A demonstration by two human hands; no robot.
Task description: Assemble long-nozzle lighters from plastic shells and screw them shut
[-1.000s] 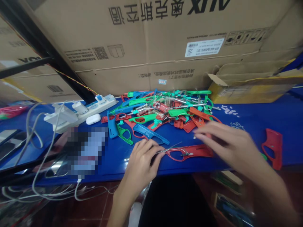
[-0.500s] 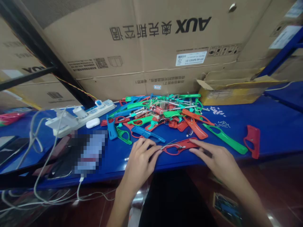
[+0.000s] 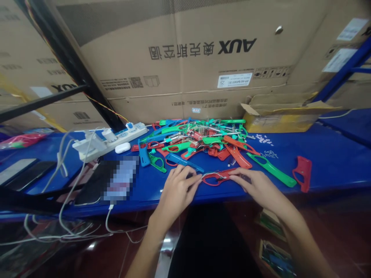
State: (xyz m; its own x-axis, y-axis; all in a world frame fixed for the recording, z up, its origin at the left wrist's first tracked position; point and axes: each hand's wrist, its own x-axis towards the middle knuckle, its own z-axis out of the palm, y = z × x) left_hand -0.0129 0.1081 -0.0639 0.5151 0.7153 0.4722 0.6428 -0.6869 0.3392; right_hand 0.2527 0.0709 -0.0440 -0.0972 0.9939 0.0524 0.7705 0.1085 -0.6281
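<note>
A red lighter casing half (image 3: 227, 172) with a finger loop is held low over the table's front edge, a white wire and a small dark part lying along its inside. My left hand (image 3: 181, 187) pinches its left end, by the loop and the wire's end; whether the fingertips grip the wire or the casing is hard to see. My right hand (image 3: 259, 185) has its thumb and fingers closed on the right end. Just beyond lies a heap of lighter parts (image 3: 208, 141) in red, green and blue, with a blue casing piece (image 3: 184, 161) near my left fingers.
To the right lie a long green casing (image 3: 272, 170) and a red handle piece (image 3: 303, 173). Small white bits (image 3: 263, 139) are scattered behind them. An open cardboard box (image 3: 278, 120) stands at the back. On the left are a power strip (image 3: 116, 141), a phone (image 3: 120, 179) and loose cables.
My right hand has closed in on the casing's right end, its fingers nearer together. The casing now sits slightly higher in view, and the whole view has shifted a little.
</note>
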